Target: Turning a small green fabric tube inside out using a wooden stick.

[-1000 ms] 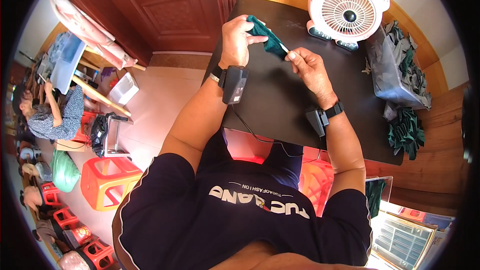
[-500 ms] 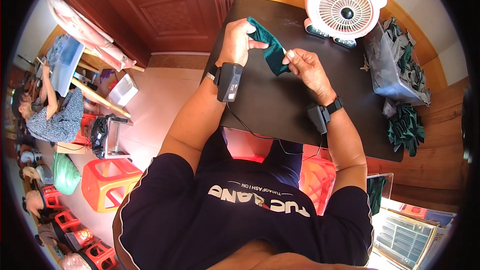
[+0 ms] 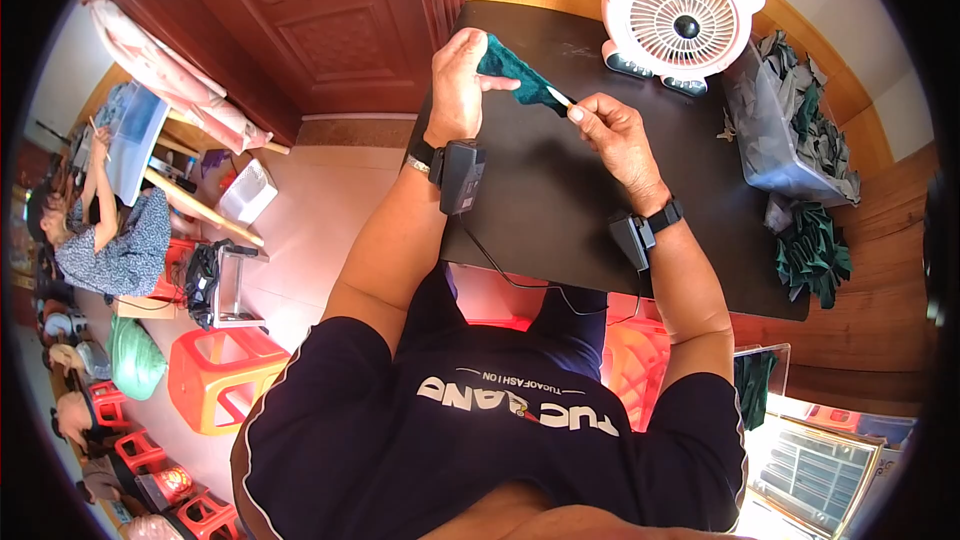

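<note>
Dark navy T-shirt (image 3: 480, 430), black wrist devices (image 3: 462, 175), cable

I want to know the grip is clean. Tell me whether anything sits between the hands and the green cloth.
Nothing visible does. The left hand grips the green cloth directly, above the black table. The right hand pinches a thin white stick whose far end meets the cloth.

Dark green cloth piece (image 3: 512, 75) held above black table (image 3: 560, 190).
</note>
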{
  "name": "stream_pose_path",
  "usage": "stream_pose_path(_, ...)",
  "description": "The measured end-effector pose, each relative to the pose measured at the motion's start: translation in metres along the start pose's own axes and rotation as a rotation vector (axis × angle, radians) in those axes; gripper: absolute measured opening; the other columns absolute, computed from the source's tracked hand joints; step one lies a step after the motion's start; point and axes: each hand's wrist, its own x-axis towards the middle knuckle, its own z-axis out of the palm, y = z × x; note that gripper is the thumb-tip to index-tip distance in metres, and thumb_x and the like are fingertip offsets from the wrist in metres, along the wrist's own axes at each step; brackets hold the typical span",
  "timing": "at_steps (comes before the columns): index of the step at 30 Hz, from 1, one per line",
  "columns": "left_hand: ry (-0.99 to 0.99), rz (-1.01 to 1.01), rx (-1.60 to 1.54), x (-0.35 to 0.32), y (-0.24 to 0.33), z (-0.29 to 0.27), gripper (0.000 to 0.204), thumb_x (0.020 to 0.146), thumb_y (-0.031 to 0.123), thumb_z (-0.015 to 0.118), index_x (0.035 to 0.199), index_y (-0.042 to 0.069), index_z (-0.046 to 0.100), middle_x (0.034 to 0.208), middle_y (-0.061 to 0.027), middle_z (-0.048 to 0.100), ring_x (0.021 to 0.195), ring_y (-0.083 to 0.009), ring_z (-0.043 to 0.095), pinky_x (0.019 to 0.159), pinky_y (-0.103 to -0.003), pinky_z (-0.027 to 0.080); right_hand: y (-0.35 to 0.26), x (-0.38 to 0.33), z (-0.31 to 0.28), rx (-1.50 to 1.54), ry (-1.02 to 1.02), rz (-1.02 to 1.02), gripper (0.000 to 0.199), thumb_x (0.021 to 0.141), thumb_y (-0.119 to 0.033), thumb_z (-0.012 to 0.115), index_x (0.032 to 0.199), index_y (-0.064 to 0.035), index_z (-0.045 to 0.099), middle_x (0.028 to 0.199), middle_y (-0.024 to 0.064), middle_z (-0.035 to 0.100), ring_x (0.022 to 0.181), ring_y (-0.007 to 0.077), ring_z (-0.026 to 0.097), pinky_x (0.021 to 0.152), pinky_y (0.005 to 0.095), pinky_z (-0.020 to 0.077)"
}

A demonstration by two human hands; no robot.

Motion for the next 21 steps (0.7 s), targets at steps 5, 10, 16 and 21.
stream_pose_path(5, 0.000, -0.001, -0.145, -0.005, 0.004, 0.012, 0.017, 0.090, 0.017, 0.049, 0.083, 0.004, 0.056, 0.075, -0.0009, 0.054, 0.068, -0.0113, 0.058, 0.058, -0.031, 0.056, -0.002, -0.001, 0.005, 0.054, 0.055, -0.029, 0.025, 0.090, -0.027, 0.060, 0.076, -0.0052, 0.060, 0.061, -0.0060, 0.045, 0.057, 0.0036, 0.038, 0.053, 0.0196, 0.0331)
stream_pose_path(10, -0.029, 0.007, -0.095, -0.009, 0.002, 0.014, 0.011, 0.084, 0.008, 0.050, 0.080, 0.002, 0.057, 0.076, -0.0023, 0.055, 0.067, -0.0101, 0.057, 0.056, -0.030, 0.056, 0.001, -0.004, 0.010, 0.142, 0.021, -0.047, 0.028, 0.092, -0.027, 0.057, 0.076, -0.0036, 0.059, 0.057, -0.0056, 0.042, 0.054, 0.0040, 0.034, 0.050, 0.0196, 0.0298)
stream_pose_path(16, -0.056, -0.007, -0.026, -0.010, 0.003, 0.014, 0.010, 0.084, 0.006, 0.050, 0.080, 0.001, 0.058, 0.074, -0.0027, 0.055, 0.063, -0.0104, 0.057, 0.057, -0.029, 0.056, -0.015, -0.008, 0.005, 0.274, -0.132, 0.176, 0.029, 0.091, -0.028, 0.058, 0.076, -0.0037, 0.059, 0.056, -0.0055, 0.042, 0.052, 0.0040, 0.034, 0.049, 0.0199, 0.0288)
stream_pose_path(21, 0.003, -0.014, -0.048, -0.002, -0.003, 0.004, 0.013, 0.084, 0.006, 0.047, 0.083, 0.000, 0.058, 0.077, -0.0057, 0.060, 0.067, -0.0148, 0.062, 0.059, -0.032, 0.058, -0.008, -0.003, 0.008, 0.048, 0.050, 0.025, 0.025, 0.089, -0.026, 0.062, 0.076, -0.0043, 0.060, 0.058, -0.0057, 0.046, 0.054, 0.0034, 0.037, 0.051, 0.0198, 0.0317)
